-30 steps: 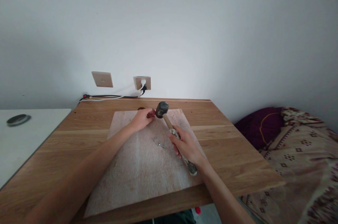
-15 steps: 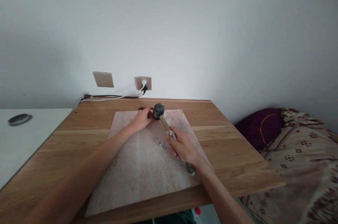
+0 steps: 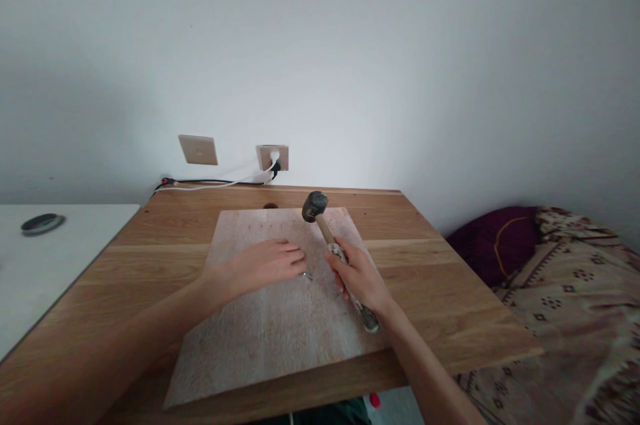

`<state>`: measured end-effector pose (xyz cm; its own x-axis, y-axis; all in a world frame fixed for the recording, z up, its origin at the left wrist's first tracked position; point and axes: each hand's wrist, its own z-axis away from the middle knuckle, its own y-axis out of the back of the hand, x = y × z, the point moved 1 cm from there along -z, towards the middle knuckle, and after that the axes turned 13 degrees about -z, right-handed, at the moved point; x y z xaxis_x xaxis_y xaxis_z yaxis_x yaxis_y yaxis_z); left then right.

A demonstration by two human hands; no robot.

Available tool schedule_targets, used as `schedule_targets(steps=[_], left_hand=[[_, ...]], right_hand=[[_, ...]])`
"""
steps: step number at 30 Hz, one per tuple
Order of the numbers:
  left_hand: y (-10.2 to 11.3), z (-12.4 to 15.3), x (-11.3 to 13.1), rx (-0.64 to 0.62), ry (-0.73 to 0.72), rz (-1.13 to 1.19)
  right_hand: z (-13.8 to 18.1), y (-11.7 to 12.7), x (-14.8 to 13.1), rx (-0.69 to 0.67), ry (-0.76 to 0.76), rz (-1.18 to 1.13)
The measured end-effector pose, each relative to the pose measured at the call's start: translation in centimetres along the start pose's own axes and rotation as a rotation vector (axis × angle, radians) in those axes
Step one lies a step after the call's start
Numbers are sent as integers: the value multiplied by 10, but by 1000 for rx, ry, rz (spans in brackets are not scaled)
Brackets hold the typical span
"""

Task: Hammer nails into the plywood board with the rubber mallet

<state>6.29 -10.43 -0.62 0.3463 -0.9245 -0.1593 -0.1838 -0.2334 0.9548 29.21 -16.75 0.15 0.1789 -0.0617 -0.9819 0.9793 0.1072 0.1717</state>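
My right hand (image 3: pixel 357 273) is wrapped round the handle of a mallet (image 3: pixel 315 206). The mallet has a dark, barrel-shaped head, held raised over the far right part of the board, and a pale wooden handle with a worn, dark-ended grip. Palm down and fingers stretched out, my left hand (image 3: pixel 275 261) is over the middle of the thin board (image 3: pixel 250 338). Its fingertips are at some small shiny metal pieces (image 3: pixel 307 275), perhaps nails, partly hidden by the fingers. Several small dark points (image 3: pixel 263 225) stand in a row near the board's far edge.
The board lies on a wooden table (image 3: pixel 425 285). Behind it a brown round thing (image 3: pixel 271 205) shows. Cables (image 3: pixel 215 184) run to a wall socket (image 3: pixel 273 158). At left is a white surface with a dark round object (image 3: pixel 43 224); patterned bedding (image 3: pixel 565 318) lies at right.
My left hand has left the board's far edge and come back toward me, to the small metal pieces. The mallet has moved slightly right, still in my right hand.
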Motion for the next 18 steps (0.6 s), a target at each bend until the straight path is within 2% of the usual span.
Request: schedule_targets(steps=[4, 7, 9, 11, 15, 18], left_hand=[[0, 7, 15, 12, -31, -35], [1, 8, 12, 20, -39, -61], [0, 8, 4, 20, 5, -52], [-3, 8, -10, 37, 137, -8], [-13, 7, -44, 128, 511, 213], [-22, 2, -64, 236, 683, 399]], right_hand=[[0, -1, 0, -6, 13, -13], [-1, -2, 0, -12, 14, -7], [-1, -3, 1, -22, 2, -12], [-2, -4, 1, -37, -7, -13], [-3, -6, 0, -46, -6, -4], [-4, -8, 1, -45, -2, -20]])
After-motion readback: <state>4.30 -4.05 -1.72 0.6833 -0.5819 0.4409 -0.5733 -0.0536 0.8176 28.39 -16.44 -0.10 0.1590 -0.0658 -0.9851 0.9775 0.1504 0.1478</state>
